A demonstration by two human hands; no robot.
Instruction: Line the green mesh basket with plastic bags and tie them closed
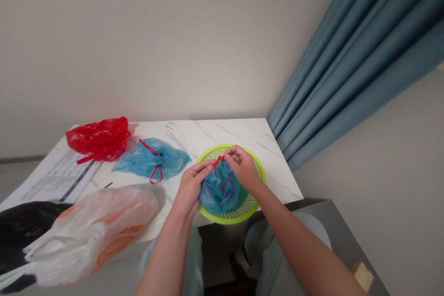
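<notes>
My left hand (190, 189) and my right hand (243, 169) meet above a lime-green plastic basket (229, 218), pinching the red drawstring (218, 163) at the gathered neck of a blue plastic bag (219, 192). That bag sits in the basket and hides most of the basket's mesh floor. Its red cord also shows through the film. My fingers cover part of the neck and the far side of the basket rim.
A second blue drawstring bag (152, 159) and a red plastic bag (99, 138) lie on the white marble table (222, 132). Printed paper (55, 178) lies at its left. A white-and-orange bag (93, 236) and a black bag (24, 226) sit nearer me. A blue curtain (333, 64) hangs right.
</notes>
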